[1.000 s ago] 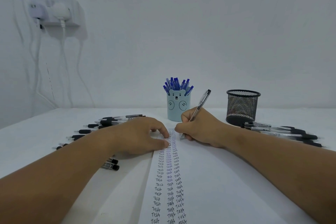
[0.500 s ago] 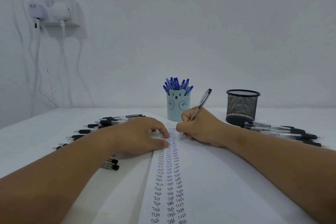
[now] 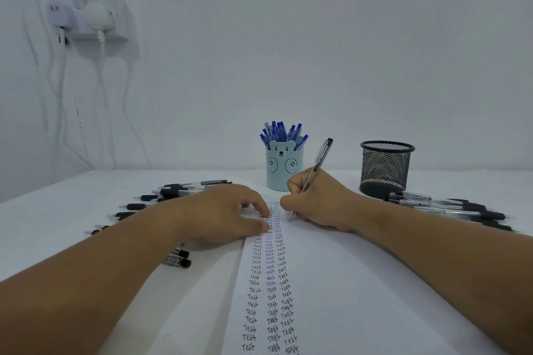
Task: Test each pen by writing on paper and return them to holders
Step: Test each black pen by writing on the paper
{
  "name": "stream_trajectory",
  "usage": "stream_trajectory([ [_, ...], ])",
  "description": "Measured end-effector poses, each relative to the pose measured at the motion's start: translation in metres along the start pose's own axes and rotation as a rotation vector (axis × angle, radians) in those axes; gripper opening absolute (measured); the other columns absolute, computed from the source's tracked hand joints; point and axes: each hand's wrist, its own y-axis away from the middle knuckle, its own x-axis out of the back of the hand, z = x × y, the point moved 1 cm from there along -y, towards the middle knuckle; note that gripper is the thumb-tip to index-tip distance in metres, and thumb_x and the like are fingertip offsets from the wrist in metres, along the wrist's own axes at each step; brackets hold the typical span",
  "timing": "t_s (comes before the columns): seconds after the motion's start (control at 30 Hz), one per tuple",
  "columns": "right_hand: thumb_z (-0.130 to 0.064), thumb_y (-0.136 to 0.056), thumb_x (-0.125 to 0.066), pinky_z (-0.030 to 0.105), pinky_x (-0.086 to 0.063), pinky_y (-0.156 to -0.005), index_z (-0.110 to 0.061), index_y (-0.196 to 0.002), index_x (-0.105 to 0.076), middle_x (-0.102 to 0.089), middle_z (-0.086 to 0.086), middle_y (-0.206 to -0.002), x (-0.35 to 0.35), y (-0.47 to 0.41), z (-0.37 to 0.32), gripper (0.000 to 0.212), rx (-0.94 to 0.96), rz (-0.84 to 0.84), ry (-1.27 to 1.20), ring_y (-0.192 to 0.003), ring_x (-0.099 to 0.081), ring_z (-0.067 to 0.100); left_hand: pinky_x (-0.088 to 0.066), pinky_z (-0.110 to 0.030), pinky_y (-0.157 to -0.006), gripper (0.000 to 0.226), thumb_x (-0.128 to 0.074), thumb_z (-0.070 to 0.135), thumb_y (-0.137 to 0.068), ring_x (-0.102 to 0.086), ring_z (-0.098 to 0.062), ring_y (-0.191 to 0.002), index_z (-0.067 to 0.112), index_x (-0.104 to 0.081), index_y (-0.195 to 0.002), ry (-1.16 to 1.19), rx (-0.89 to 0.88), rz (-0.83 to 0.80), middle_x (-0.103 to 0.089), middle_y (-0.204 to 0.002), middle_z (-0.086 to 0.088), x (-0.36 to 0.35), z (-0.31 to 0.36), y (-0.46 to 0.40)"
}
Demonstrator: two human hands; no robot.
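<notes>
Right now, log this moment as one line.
step: testing pen | right hand: writing with black pen | left hand: steadying paper | mesh holder: no pens showing

Bear holder [image 3: 284, 166] left of mesh holder [image 3: 386, 168], paper [image 3: 331, 282] before both

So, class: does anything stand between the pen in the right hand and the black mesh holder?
Nothing visible does. The pen sits in the right hand, with bare table up to the mesh holder.
</notes>
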Motion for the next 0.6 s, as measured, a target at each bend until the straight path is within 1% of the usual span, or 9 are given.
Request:
stream_trajectory([
  [0.1,-0.007,-0.077,-0.067,0.026,-0.029,-0.056,-0.018,-0.053,-0.037,-0.033,-0.005,-0.048,0.0004,-0.0002,0.0004,0.040,0.006,0.023,-0.008,-0.047,-0.035,0.004,-0.037,-0.034,-0.113,0.022,-0.067,0.057,-0.087,-0.048,0.000,-0.125,0.052,-0.065,-0.108,-0.001,-0.002,-0.006,-0.056,-0.129,0.021,0.0000,-0.0003,-0.0007],
  [0.2,-0.006,-0.077,-0.067,0.026,-0.028,-0.055,-0.013,-0.057,-0.041,-0.033,-0.006,-0.048,0.0016,0.0004,0.0017,0.033,0.001,0.034,-0.018,-0.043,-0.038,0.001,-0.037,-0.035,-0.113,0.021,-0.067,0.058,-0.087,-0.048,0.000,-0.124,0.053,-0.065,-0.107,0.005,-0.007,-0.009,-0.056,-0.128,0.022,-0.0001,-0.0016,-0.0008],
  [0.33,-0.007,-0.077,-0.067,0.025,-0.028,-0.053,-0.016,-0.054,-0.038,-0.033,-0.004,-0.050,0.0013,0.0008,-0.0012,0.038,0.011,0.016,0.010,-0.045,-0.033,0.004,-0.037,-0.033,-0.112,0.022,-0.066,0.058,-0.087,-0.047,0.002,-0.124,0.052,-0.064,-0.108,0.000,-0.008,-0.004,-0.056,-0.128,0.023,-0.0002,-0.0025,-0.0007],
  [0.4,-0.008,-0.076,-0.068,0.026,-0.029,-0.055,-0.019,-0.052,-0.036,-0.033,-0.003,-0.051,0.0015,0.0008,-0.0009,0.041,0.010,0.009,0.003,-0.048,-0.033,0.006,-0.037,-0.034,-0.113,0.021,-0.066,0.060,-0.086,-0.048,0.002,-0.123,0.055,-0.064,-0.106,0.007,-0.018,-0.004,-0.056,-0.127,0.023,-0.0008,-0.0035,-0.0011],
  [0.5,-0.008,-0.076,-0.067,0.028,-0.027,-0.056,-0.018,-0.053,-0.035,-0.031,-0.001,-0.052,0.0015,0.0012,-0.0007,0.041,0.007,0.003,0.004,-0.053,-0.033,0.011,-0.037,-0.036,-0.114,0.020,-0.066,0.061,-0.085,-0.048,0.001,-0.124,0.056,-0.064,-0.104,0.009,-0.029,-0.006,-0.057,-0.127,0.023,-0.0012,-0.0048,-0.0020],
  [0.6,-0.007,-0.076,-0.067,0.026,-0.028,-0.054,-0.019,-0.051,-0.034,-0.031,-0.004,-0.048,0.0015,0.0010,-0.0008,0.043,0.005,-0.004,-0.003,-0.050,-0.033,0.010,-0.037,-0.036,-0.114,0.020,-0.066,0.062,-0.085,-0.048,0.001,-0.124,0.058,-0.063,-0.104,0.002,-0.024,-0.004,-0.056,-0.127,0.024,-0.0008,-0.0049,-0.0028],
])
